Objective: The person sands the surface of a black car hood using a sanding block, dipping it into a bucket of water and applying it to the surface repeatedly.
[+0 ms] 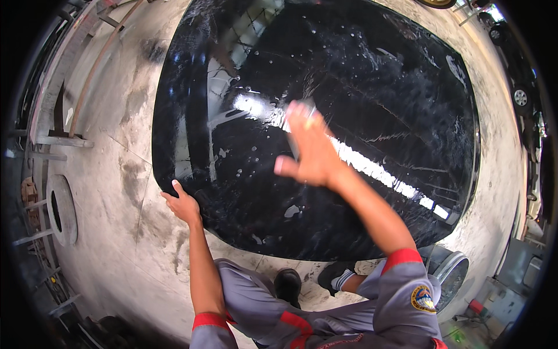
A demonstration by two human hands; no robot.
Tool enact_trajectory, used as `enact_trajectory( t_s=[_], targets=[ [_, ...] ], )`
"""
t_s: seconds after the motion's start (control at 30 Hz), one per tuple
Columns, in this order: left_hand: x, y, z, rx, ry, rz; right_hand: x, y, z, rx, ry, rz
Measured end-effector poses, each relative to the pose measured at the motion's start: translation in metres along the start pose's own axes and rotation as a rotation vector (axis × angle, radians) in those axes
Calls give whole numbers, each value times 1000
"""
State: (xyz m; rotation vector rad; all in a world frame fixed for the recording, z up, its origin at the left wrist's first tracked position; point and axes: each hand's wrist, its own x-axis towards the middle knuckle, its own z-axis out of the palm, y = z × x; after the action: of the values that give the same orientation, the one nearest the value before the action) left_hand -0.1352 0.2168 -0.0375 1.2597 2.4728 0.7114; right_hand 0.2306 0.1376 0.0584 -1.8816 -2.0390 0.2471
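Note:
A large glossy black panel [395, 70], shaped like a car bonnet, lies across the middle, wet with droplets, streaks and bright reflections. My right hand [308, 145] is spread over its centre, thumb out, with a thin greyish piece under the fingers, blurred and mostly hidden by them. My left hand [181, 202] grips the panel's lower left edge, its thumb pointing up.
Pale stained floor [116, 174] surrounds the panel. At left are metal racks [61, 141] and a tyre [63, 209]. A bucket [450, 282] stands by my right leg, near grey equipment [511, 273]. Dark vehicles [517, 87] line the right rim. My shoes [288, 285] are below the panel.

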Motion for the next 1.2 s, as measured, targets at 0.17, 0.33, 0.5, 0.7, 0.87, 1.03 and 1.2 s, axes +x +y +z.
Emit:
enact_trajectory(
  t_s=[0.17, 0.33, 0.5, 0.7, 0.87, 1.03, 1.2],
  targets=[
    [-3, 14, 1, -21, -71, -35, 3, 13, -20, -44, -49, -84],
    [0, 6, 5, 11, -18, 17, 47, 38, 1, -132, 173, 141],
    [-7, 14, -3, -40, -87, -32, -40, -34, 5, 99, -181, -139],
    [-11, 20, 9, -12, -65, 2, 50, 85, -25, -180, 216, 215],
    [-3, 5, -5, -3, -62, -32, -43, -56, 2, 112, -194, -127],
    [-16, 22, 3, -22, -99, -13, 51, 77, -39, -199, 158, 205],
    [1, 3, -3, 24, -48, -15, -3, -13, 8, 67, 1, 63]
  ],
)
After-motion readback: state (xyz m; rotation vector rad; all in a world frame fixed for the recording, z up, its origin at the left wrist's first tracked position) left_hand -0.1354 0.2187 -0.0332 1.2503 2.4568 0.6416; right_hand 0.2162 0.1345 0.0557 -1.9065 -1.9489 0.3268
